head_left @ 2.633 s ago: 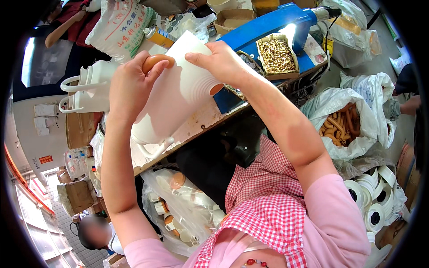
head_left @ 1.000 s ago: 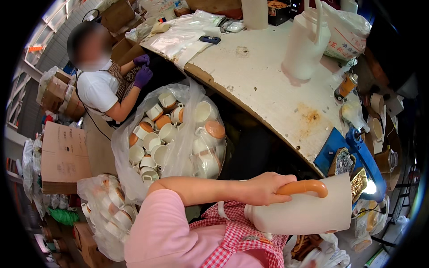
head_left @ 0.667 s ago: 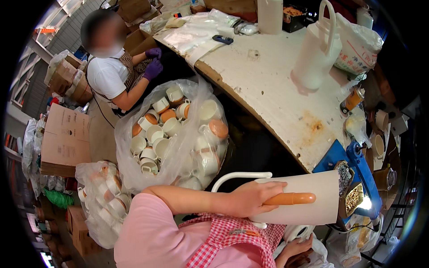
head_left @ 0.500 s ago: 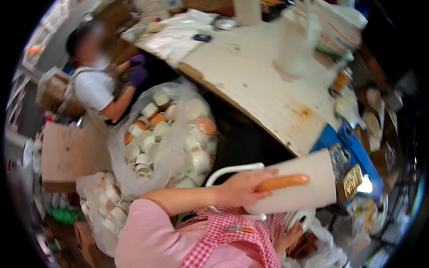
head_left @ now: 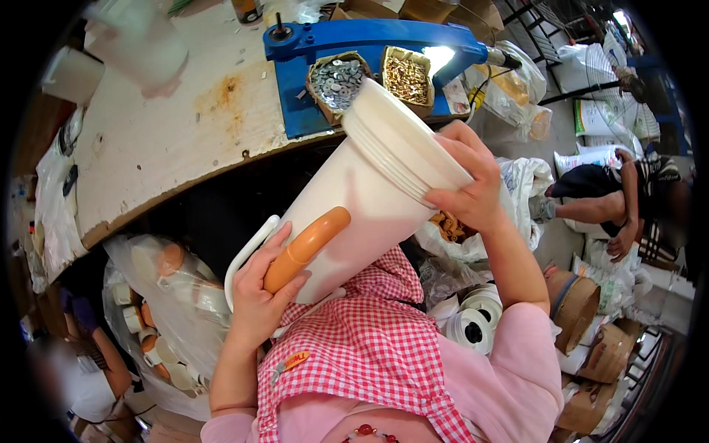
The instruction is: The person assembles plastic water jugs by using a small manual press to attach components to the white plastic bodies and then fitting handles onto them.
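Note:
A large white plastic jug [head_left: 369,199] is tilted in front of my apron, its ringed rim [head_left: 402,144] pointing up toward the table. My left hand [head_left: 258,292] is closed about an orange handle [head_left: 306,247] lying along the jug's side near its base. A thin white curved handle [head_left: 247,251] runs past the same hand; its attachment is partly hidden. At the rim my right hand [head_left: 473,177] grips the jug, thumb on the near side and fingers over the far edge. Whether the ringed rim is a separate lid I cannot tell.
A blue metal machine [head_left: 369,33] stands on the white worktable [head_left: 148,148], with boxes of grey washers [head_left: 338,80] and brass-coloured rivets [head_left: 407,76]. Bags hold white-and-orange parts [head_left: 162,295] and orange pieces [head_left: 452,227]. White round parts [head_left: 470,330] lie near my right elbow. People are at both sides.
My view has swung right toward the blue machine. My right hand has come up from low beside a white round part to the jug's rim. The jug has tilted upward.

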Available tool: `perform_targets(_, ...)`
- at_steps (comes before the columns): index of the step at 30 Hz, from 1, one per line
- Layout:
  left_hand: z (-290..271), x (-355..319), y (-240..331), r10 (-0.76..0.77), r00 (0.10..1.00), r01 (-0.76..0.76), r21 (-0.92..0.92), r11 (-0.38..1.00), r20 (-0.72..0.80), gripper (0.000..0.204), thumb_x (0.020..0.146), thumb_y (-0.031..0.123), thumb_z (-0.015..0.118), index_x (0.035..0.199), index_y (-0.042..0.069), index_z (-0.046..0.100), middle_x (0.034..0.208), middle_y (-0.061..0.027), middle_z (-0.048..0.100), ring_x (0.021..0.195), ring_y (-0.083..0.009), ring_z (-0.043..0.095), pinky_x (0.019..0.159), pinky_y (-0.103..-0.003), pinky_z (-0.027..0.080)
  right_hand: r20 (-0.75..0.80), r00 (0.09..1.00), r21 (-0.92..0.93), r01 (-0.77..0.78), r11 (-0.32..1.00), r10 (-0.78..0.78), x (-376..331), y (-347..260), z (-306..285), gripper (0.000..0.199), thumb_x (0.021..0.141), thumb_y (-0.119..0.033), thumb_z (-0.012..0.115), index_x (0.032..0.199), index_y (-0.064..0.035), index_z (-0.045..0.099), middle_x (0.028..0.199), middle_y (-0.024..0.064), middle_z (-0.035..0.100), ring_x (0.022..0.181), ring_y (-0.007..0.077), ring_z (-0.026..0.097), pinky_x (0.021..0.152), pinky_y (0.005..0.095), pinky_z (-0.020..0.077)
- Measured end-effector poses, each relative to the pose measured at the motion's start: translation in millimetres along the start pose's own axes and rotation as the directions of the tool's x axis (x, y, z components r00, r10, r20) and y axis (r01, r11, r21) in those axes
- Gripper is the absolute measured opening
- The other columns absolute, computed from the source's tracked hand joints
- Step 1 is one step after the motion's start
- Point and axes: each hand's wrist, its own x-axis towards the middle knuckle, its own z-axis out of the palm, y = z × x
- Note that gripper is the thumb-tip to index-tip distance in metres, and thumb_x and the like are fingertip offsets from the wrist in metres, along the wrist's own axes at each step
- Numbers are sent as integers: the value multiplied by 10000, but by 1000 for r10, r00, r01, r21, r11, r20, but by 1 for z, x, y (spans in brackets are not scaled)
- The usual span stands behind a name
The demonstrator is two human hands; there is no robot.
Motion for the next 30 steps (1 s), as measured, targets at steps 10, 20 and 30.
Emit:
perform_targets(10,-10,-5,-5,34,999,-33,-58,998,28,412,741,-10,799,1124,-20,650,1356,-244,605,1092,-279,689,918,-322,520,-23,994,-93,-112,989,110,-25,-15,-14,651,691,-353,864,1209,-2,685,933,120,595,827,240,586,733,342,469)
perform_targets(20,-6,-10,-8,48,998,-49,22,999,44,399,718,-25,761,1100,3,649,1362,-272,579,995,-334,723,813,-328,553,26,990,-165,-133,977,139,-15,-27,2,676,854,-551,708,1127,66,674,918,111,586,808,207,556,698,327,438)
perform_targets(30,-1,-19,-7,33,994,-38,45,998,103,409,747,-53,717,1138,-21,602,1410,-272,543,1090,-363,690,901,-323,530,-16,978,-180,-209,961,209,-18,-39,20,464,872,-359,719,1155,7,681,844,94,544,738,216,543,673,338,443)
